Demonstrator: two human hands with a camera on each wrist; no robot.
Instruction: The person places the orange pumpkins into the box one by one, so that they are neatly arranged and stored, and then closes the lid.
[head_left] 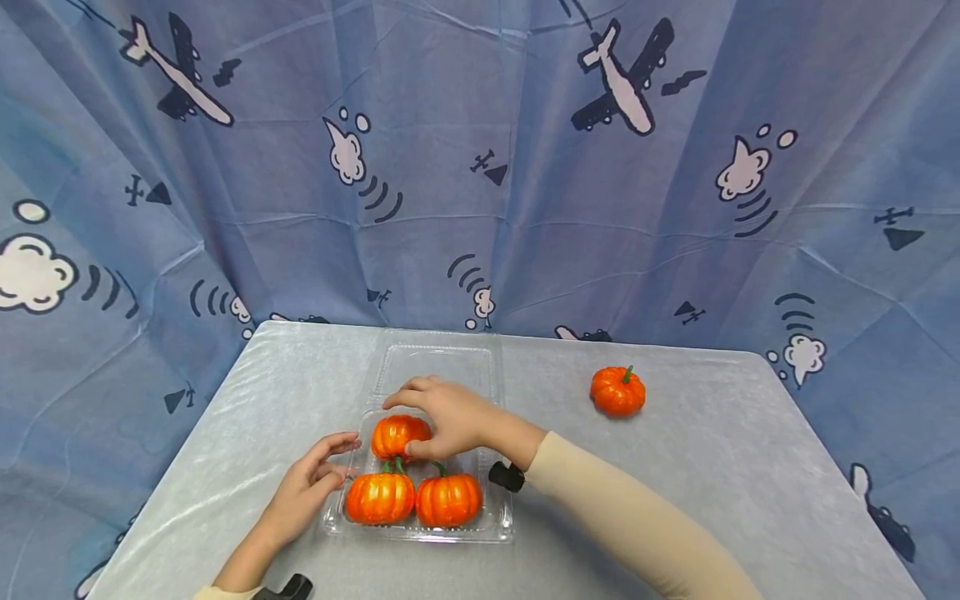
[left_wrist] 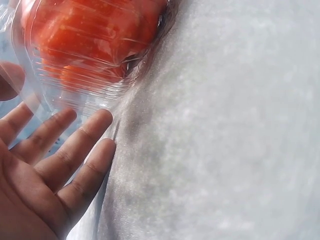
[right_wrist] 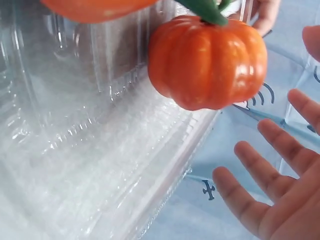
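A clear plastic clamshell box (head_left: 420, 537) lies with its lid (head_left: 442, 364) folded back. Inside sit three small orange pumpkins with green stems: a front-left pumpkin (head_left: 380, 500), a front-right pumpkin (head_left: 450, 502) and a back-left pumpkin (head_left: 400, 436). Over the back-left one is my right hand (head_left: 453, 417); the right wrist view has its fingers (right_wrist: 250, 202) spread, apart from the pumpkin (right_wrist: 207, 65). Along the box's left side, my left hand (head_left: 300, 492) holds its fingers extended. Its fingertips (left_wrist: 102, 118) are right at the ridged plastic wall in the left wrist view.
Another orange pumpkin (head_left: 617, 392) stands on the pale cloth-covered table (head_left: 675, 500), toward the back right. Behind the table hangs a blue curtain (head_left: 450, 167) printed with planes and clouds. The box's back-right part holds no pumpkin.
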